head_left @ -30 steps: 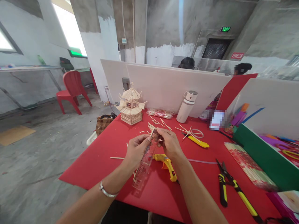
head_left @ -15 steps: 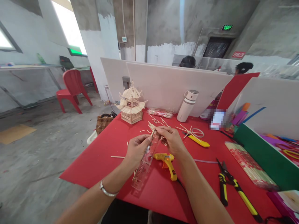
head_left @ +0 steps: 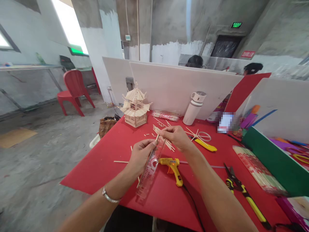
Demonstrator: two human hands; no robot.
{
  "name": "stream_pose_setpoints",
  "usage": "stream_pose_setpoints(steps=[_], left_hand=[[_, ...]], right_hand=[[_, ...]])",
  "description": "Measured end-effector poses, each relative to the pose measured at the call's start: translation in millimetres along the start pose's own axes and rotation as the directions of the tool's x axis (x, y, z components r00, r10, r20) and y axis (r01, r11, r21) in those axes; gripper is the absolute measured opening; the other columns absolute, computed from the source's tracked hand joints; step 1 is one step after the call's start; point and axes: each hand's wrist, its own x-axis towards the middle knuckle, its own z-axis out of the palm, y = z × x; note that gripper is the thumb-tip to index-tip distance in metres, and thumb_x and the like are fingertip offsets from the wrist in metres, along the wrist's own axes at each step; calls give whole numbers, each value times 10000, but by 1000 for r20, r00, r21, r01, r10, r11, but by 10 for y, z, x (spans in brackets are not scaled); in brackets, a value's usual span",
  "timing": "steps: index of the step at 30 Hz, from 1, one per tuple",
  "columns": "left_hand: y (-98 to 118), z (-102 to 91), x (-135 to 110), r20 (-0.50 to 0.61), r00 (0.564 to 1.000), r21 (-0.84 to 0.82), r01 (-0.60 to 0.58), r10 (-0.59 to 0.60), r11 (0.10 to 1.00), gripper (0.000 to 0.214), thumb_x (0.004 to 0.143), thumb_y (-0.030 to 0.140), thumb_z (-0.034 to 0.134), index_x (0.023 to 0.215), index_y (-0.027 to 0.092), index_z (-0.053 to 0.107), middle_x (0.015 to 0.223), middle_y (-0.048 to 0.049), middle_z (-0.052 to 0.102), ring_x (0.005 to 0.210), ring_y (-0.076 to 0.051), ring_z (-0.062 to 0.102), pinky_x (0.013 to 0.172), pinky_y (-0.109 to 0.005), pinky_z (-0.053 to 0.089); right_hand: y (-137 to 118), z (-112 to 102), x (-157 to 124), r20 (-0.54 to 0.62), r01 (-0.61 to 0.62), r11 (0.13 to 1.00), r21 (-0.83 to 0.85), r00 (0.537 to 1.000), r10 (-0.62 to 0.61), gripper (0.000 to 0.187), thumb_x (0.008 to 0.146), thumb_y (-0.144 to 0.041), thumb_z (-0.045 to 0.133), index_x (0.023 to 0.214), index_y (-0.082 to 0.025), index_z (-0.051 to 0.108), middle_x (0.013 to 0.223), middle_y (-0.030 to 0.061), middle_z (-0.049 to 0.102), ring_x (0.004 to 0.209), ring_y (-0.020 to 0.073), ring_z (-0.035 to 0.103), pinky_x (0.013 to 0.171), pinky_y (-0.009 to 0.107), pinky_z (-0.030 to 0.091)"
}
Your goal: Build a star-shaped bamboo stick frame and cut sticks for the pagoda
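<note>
My left hand [head_left: 143, 154] is closed in a pinch on a thin wooden stick [head_left: 157, 138], which lies along the edge of a clear plastic ruler [head_left: 151, 170]. At the far end of that stick, the fingertips of my right hand [head_left: 177, 137] are pinched together. The ruler slants toward me under both hands. Just right of it a yellow hot glue gun [head_left: 172, 164] lies on its side, its small light glowing orange. Several loose wooden sticks [head_left: 170, 145] lie beyond and beneath my right hand.
A stick pagoda model [head_left: 135, 108] stands at the red table's [head_left: 101, 170] back left. Behind are a white bottle [head_left: 193, 108] and a pale partition [head_left: 166, 83]. To the right lie a yellow cutter [head_left: 205, 144], pliers-like shears [head_left: 241, 190], packed sticks [head_left: 258, 167] and a green box [head_left: 272, 161].
My right hand has shifted slightly up and left, its fingers moving to the stick's far end. More loose sticks show beneath it. My left hand stays nearly in place.
</note>
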Motion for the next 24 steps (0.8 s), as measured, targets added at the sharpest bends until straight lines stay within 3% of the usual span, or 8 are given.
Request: stream_pose_setpoints(steps=[10,17,24], left_hand=[[14,35,10,-12,999,-63,31,-32,998,455,465,399,956,805,144,795,685,-28,737,541,-104,600,531,-209,473],[-17,-12,54,-18,1000,-16,5,-5,1000,451,481,438,955,770,133,791,611,-1,683,477,-58,507,465,-175,380],[-7,-38,58,-21,1000,-3,-23,23,1000,417,500,426,943,756,133,793,655,-14,700,531,-72,531,512,-188,403]], right_hand=[[13,16,11,-13,-24,995,-93,1000,23,370,708,-539,741,673,-171,754,592,-13,586,584,110,429,586,272,345],[1,48,-4,-21,-15,997,-71,1000,13,339,691,-492,759,654,-156,749,565,-36,554,580,98,407,597,268,343],[37,58,10,-4,-5,995,-100,1000,4,345,729,-502,750,701,-158,772,589,-16,612,587,113,465,631,279,379]])
